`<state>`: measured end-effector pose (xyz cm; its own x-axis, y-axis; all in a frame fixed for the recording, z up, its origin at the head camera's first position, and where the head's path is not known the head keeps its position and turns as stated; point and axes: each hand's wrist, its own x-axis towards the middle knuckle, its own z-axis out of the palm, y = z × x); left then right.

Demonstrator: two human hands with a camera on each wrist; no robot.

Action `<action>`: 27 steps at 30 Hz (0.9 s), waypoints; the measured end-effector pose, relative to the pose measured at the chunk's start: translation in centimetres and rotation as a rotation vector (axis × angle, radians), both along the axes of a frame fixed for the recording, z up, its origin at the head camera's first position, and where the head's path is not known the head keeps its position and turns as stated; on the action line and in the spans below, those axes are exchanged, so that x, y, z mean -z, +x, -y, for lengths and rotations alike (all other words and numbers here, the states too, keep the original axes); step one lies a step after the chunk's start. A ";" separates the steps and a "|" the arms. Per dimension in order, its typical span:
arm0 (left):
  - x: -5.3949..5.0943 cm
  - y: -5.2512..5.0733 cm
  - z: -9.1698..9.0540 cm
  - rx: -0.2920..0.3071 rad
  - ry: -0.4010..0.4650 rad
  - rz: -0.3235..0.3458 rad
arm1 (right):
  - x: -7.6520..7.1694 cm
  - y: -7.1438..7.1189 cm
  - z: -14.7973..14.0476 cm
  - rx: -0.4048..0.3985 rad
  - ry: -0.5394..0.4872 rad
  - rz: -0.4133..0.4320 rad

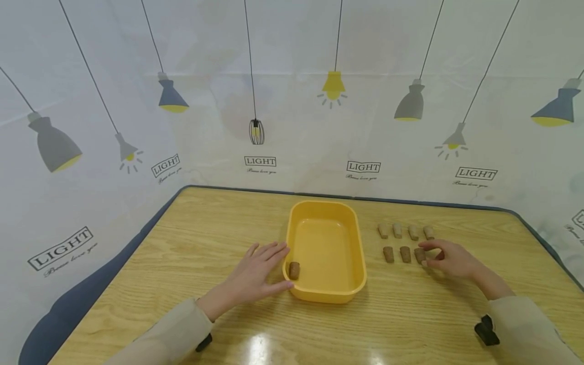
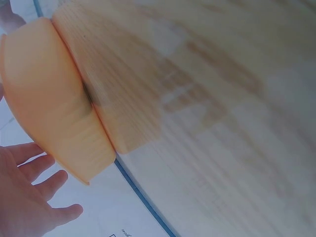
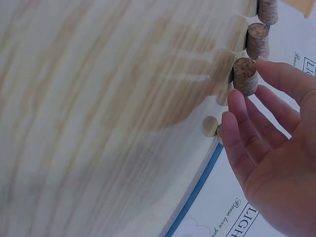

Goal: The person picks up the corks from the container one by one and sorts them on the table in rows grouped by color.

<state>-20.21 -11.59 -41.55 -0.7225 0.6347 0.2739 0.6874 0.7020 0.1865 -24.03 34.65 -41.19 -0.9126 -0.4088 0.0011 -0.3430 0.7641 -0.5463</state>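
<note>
My left hand point(image 1: 257, 271), fingers spread, lies against the left rim of a yellow plastic tub point(image 1: 326, 294). One brown cork stopper point(image 1: 294, 270) is inside the tub at its near left corner. To the right, my right hand point(image 1: 451, 259) pinches the rightmost front-row cork point(image 3: 245, 76) between thumb and fingertips; it is still in line with its row. Two more brown corks point(image 1: 405, 254) stand left of it. Behind them is a row of several paler corks point(image 1: 412, 232). In the left wrist view the tub's outer wall hides its inside.
A light wood-grain table point(image 1: 219, 228) with a dark edge carries everything. Behind it hangs a pale cloth point(image 1: 296, 101) printed with lamps and the word LIGHT. Dark wrist straps point(image 1: 486, 330) show at the sleeves.
</note>
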 end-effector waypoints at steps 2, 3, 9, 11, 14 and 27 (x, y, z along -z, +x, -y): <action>0.0 0.0 0.0 -0.001 0.001 0.007 | -0.1 0.0 0.1 0.014 -0.004 0.000; 0.0 0.1 0.0 -0.001 0.002 0.008 | -0.1 0.0 0.2 0.024 -0.002 -0.002; -0.1 0.1 0.0 -0.004 0.002 0.007 | -1.2 -0.1 1.1 0.031 -0.037 -0.080; 0.0 0.1 0.0 -0.009 -0.002 0.007 | -1.8 -0.2 1.7 0.011 -0.058 -0.110; 0.1 0.1 0.0 -0.015 -0.001 0.006 | -2.8 -0.5 3.0 -0.009 -0.067 -0.139; 0.0 0.2 0.0 -0.015 0.009 0.013 | -7.4 -2.4 10.5 -0.126 -0.104 -0.118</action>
